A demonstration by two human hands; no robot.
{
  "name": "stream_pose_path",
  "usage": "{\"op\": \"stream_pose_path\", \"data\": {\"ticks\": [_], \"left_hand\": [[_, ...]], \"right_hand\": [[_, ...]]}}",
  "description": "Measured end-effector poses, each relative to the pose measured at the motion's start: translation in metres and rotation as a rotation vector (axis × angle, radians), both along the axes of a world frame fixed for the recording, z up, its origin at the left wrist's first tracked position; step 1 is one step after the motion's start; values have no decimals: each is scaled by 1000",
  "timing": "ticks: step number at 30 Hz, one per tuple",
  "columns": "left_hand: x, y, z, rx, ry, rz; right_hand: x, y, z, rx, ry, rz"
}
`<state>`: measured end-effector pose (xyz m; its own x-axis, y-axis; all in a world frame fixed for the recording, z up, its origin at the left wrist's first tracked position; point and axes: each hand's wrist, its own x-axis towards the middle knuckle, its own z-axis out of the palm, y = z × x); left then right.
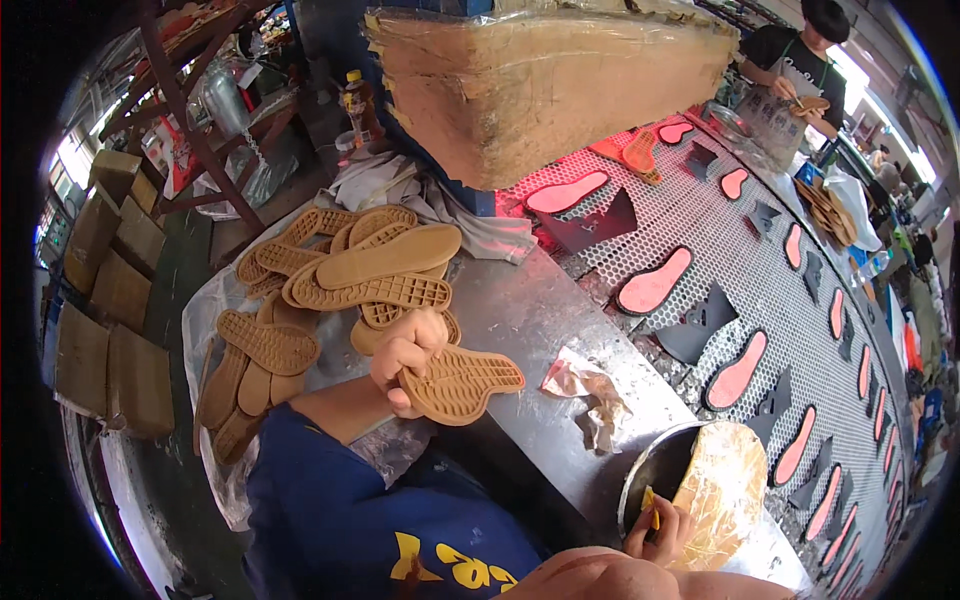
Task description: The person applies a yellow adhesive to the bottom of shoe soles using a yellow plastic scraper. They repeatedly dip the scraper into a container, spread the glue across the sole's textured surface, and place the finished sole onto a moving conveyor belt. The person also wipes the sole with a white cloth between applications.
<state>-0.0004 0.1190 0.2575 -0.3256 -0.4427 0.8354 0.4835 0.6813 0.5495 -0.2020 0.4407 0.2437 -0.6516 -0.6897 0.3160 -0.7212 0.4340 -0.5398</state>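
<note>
At the lower edge, about five o'clock, my right hand (655, 530) pinches a small yellow brush (650, 507) in a closed grip at the rim of a round metal tin (640, 475), whose far side is coated with a yellowish crust. Toward the centre, my left hand (405, 355) wraps a firm grip around the heel end of a tan rubber sole (462, 382), tread side up, held just above the metal surface (520, 310). A crumpled scrap of paper (590, 395) lies near it at three o'clock. Farther off, at ten o'clock from my left hand, a heap of matching soles (340, 275) spills across plastic sheeting. At two o'clock a perforated conveyor belt (740, 270) carries pink sole-shaped forms (655, 282) and dark pieces away to the right. Beyond, at twelve o'clock, a large wrapped brown block (540, 80) sits, and another person (790, 65) works at the belt's far end
</note>
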Motion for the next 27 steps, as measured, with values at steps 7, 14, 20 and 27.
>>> {"op": "stream_pose_path", "data": {"ticks": [7,14,20,27], "left_hand": [[6,-1,8,-106,-87,-65],[1,3,0,-103,-32,-74],[-1,10,-8,-49,27,-38],[0,7,6,-2,-48,-39]], "right_hand": [[-4,1,-4,-21,30,34],[14,-13,11,-122,-198,-126],[1,-1,-2,-40,-47,-12],[5,-9,6,-69,-94,-56]]}}
